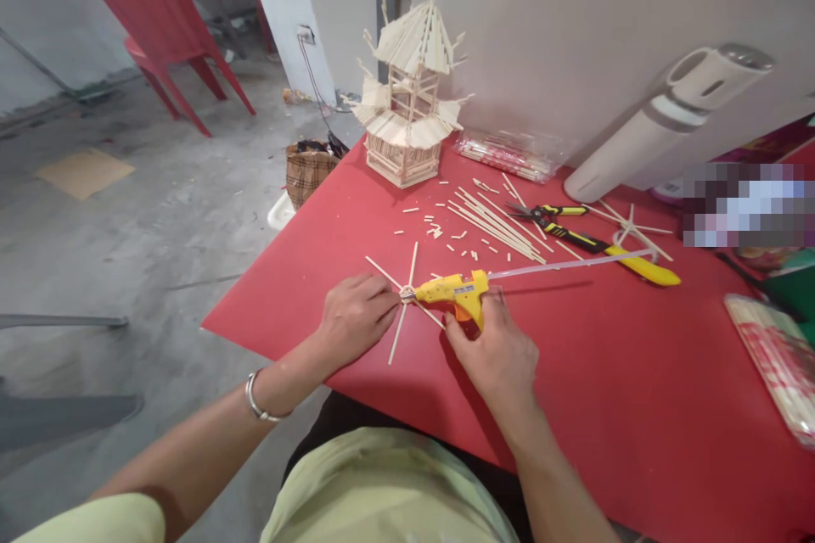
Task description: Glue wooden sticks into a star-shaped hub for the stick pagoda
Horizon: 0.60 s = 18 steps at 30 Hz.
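Note:
My right hand (493, 348) grips a yellow glue gun (455, 291) with a clear glue stick (573, 265) trailing out behind it. Its nozzle touches the centre of a star of crossed thin wooden sticks (407, 294) lying on the red table (604, 407). My left hand (356, 316) presses down on that star from the left, fingers together at the crossing point. A silver bangle sits on my left wrist.
A stick-built pagoda model (411, 97) stands at the table's far corner. Loose sticks (497, 225) and small offcuts, yellow-handled cutters (598, 246), another stick star (630, 229), stick packets (509, 154), a white cylinder (662, 123). A basket (309, 168) and red chair (165, 17) stand on the floor.

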Available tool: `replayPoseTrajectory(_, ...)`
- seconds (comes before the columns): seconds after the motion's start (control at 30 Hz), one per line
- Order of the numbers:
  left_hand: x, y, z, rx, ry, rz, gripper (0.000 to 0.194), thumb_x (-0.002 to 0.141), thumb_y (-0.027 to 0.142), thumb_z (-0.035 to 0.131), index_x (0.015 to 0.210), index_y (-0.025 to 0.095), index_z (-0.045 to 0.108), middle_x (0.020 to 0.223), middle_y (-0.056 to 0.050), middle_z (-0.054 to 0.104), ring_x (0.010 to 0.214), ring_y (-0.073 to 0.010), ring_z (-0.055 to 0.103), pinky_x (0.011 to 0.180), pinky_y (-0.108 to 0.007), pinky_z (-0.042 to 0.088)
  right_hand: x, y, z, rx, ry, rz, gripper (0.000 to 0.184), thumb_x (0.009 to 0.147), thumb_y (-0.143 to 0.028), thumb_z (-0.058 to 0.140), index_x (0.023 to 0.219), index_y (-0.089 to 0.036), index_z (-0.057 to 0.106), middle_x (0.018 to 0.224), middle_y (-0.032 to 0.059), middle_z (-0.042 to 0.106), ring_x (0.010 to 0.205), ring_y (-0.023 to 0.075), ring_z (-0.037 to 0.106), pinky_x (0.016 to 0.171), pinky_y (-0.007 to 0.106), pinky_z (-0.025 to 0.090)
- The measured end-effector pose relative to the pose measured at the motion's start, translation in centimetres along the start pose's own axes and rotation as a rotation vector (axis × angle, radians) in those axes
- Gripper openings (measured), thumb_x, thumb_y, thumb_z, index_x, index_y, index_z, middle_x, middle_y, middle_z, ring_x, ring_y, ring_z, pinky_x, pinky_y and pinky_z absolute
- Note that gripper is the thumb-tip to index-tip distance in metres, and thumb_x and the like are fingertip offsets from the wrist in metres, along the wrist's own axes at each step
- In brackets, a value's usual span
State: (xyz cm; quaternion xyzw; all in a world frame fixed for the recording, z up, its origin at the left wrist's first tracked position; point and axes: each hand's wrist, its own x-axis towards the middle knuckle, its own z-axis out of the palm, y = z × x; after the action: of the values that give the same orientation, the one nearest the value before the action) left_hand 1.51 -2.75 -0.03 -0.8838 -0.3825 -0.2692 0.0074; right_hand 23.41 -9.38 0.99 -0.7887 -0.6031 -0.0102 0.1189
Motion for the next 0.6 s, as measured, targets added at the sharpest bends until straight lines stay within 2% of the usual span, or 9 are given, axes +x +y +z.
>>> replayPoseTrajectory(0.2,0.0,0.0,0.0,-0.009,-0.016,-0.041,0.025,0.096,0.026,0.055,0.083,0.023,0.076,0.076,-0.003,0.068,0.07,-0.0133,0.06,0.066,-0.028,0.044,0.1,-0.1,-0.3,0.023,-0.002,0.023,0.046,0.087,-0.053,0.058,0.116,-0.017,0.06,0.104,0.0101,0.072,0.078,0.0206,0.065,0.059,0.028,0.029)
replayPoseTrajectory(0.3,0.0,0.0,0.0,-0.01,0.008,-0.047,0.026,0.096,0.026,0.055,0.083,0.023,0.076,0.077,-0.003,0.069,0.07,-0.0132,0.061,0.067,-0.027,0.045,0.0,0.8,-0.4,0.046,0.02,0.082,0.047,0.087,-0.053,0.058,0.116,-0.016,0.061,0.098,0.0097,0.072,0.076,0.0206,0.064,0.06,0.028,0.031)
replayPoseTrajectory(0.4,0.1,-0.1,0.0,-0.027,0.035,-0.045,0.025,0.095,0.024,0.055,0.083,0.023,0.077,0.077,-0.003,0.071,0.07,-0.0133,0.063,0.068,-0.027,0.047,-0.1,3.4,-0.5,0.098,0.068,0.171,0.05,0.086,-0.061,0.053,0.107,-0.016,0.062,0.086,0.0088,0.069,0.072,0.0214,0.061,0.063,0.029,0.035)
replayPoseTrajectory(0.5,0.1,0.0,-0.1,-0.046,0.029,-0.057,0.024,0.094,0.023,0.056,0.082,0.023,0.077,0.078,-0.002,0.072,0.071,-0.0132,0.064,0.069,-0.026,0.049,-0.5,7.1,-0.6,0.085,0.141,0.232,0.054,0.086,-0.069,0.047,0.092,-0.017,0.061,0.084,0.0117,0.065,0.077,0.0252,0.06,0.067,0.032,0.039)
replayPoseTrajectory(0.6,0.1,0.1,-0.2,-0.059,0.032,-0.103,0.024,0.093,0.024,0.056,0.081,0.023,0.077,0.078,-0.003,0.072,0.072,-0.0133,0.064,0.069,-0.026,0.05,-1.0,10.2,-0.8,0.027,0.11,0.336,0.054,0.084,-0.072,0.045,0.087,-0.021,0.059,0.081,0.0101,0.064,0.074,0.0255,0.059,0.065,0.033,0.038)
